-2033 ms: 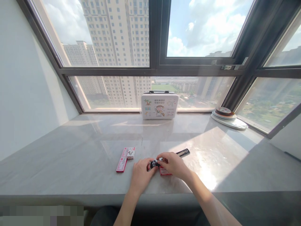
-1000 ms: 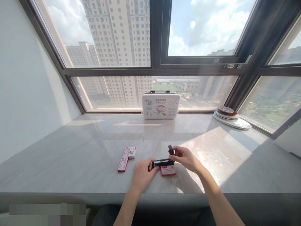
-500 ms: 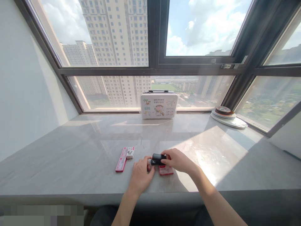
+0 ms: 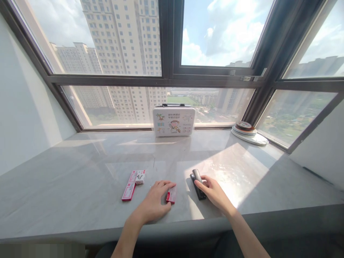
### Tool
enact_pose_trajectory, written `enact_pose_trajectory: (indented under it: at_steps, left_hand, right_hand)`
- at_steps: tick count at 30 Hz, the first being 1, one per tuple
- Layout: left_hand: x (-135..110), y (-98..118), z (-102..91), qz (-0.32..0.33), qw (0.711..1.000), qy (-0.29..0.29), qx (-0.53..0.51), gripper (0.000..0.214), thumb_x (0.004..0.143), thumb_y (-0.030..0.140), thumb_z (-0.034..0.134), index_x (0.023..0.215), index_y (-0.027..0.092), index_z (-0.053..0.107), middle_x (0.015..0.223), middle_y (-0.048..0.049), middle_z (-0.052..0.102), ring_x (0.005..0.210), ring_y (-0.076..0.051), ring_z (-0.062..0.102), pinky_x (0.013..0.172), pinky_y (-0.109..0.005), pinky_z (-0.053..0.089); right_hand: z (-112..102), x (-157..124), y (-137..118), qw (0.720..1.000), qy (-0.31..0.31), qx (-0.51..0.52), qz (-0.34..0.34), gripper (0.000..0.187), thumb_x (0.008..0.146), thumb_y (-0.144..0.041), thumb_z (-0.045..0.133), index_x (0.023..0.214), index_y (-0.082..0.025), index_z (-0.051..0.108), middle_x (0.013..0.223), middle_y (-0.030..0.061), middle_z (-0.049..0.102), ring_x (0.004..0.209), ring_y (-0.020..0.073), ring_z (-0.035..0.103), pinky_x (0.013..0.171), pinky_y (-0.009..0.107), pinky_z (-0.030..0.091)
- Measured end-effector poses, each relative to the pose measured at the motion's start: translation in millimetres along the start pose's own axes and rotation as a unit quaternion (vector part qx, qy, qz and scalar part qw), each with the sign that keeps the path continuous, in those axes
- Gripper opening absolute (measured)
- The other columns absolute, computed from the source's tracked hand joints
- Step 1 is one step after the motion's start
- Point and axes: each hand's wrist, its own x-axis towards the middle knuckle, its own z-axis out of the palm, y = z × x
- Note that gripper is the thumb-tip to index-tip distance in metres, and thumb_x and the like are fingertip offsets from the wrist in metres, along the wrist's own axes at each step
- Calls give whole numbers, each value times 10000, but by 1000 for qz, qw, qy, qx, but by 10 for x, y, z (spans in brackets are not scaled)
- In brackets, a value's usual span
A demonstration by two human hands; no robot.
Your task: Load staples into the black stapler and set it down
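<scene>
My right hand point(image 4: 212, 190) grips a black stapler point(image 4: 198, 184) near its right side, thumb on top. The stapler points away from me and touches or nearly touches the counter. My left hand point(image 4: 156, 200) is closed around a small red and white box point(image 4: 171, 194), fingers at its far end and thumb at its near end. To the left lie flat pink and white boxes point(image 4: 129, 190) in a line. A small white box with a dark staple-like picture point(image 4: 140, 177) sits against their right side.
The grey marble-look counter point(image 4: 80, 204) runs to the windows. A white carry case with cartoon prints point(image 4: 173, 122) stands at the back. A stack of plates or round mats point(image 4: 248, 133) lies at the back right corner. Sunlight falls across the right side.
The stapler has moved right, away from the red box, and turned to point away from me. My left hand has let go of its side and taken hold of the red box.
</scene>
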Motion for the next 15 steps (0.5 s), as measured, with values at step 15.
enact_pose_trajectory:
  at_steps: [15]
  left_hand:
    - [-131, -122, 157, -67, 997, 35, -13, 870, 710, 316, 864, 1502, 369, 508, 1322, -54, 644, 1229, -280, 564, 1109, -430, 427]
  right_hand:
    - [677, -165, -308, 993, 28, 116, -17, 700, 883, -693, 607, 1256, -109, 709, 609, -30, 457, 608, 143, 436, 561, 250, 356]
